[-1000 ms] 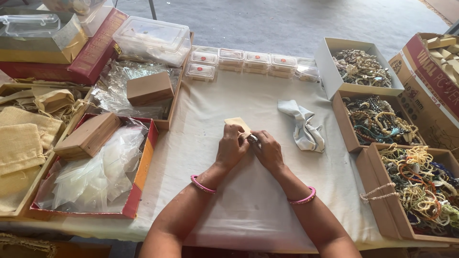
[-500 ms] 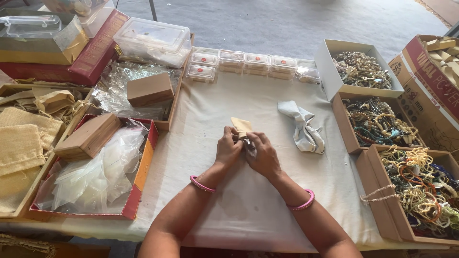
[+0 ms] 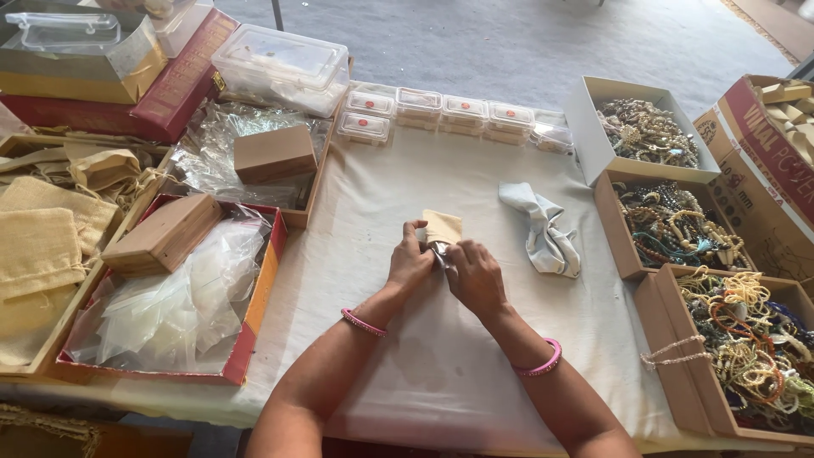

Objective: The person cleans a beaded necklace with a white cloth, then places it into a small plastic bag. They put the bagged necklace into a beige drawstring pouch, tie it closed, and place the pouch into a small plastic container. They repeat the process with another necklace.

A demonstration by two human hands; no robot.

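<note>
My left hand (image 3: 409,265) and my right hand (image 3: 476,276) meet at the middle of the white cloth-covered table (image 3: 441,373). Together they hold a small beige cloth pouch (image 3: 443,227), which sticks up above the fingers. Something small and shiny sits between the fingertips at the pouch's lower edge; I cannot tell what it is. Each wrist wears a pink bangle. A crumpled pale blue-grey cloth (image 3: 543,233) lies just right of my right hand.
Three open cardboard boxes of beaded bracelets (image 3: 678,225) line the right edge. A row of small clear plastic boxes (image 3: 441,110) stands at the back. On the left are trays with wooden boxes (image 3: 165,233), clear plastic bags (image 3: 170,309) and beige pouches (image 3: 38,246).
Both hands stay together on the pouch at the table's middle. The fingers have shifted slightly on it, and the pouch now stands a little more upright.
</note>
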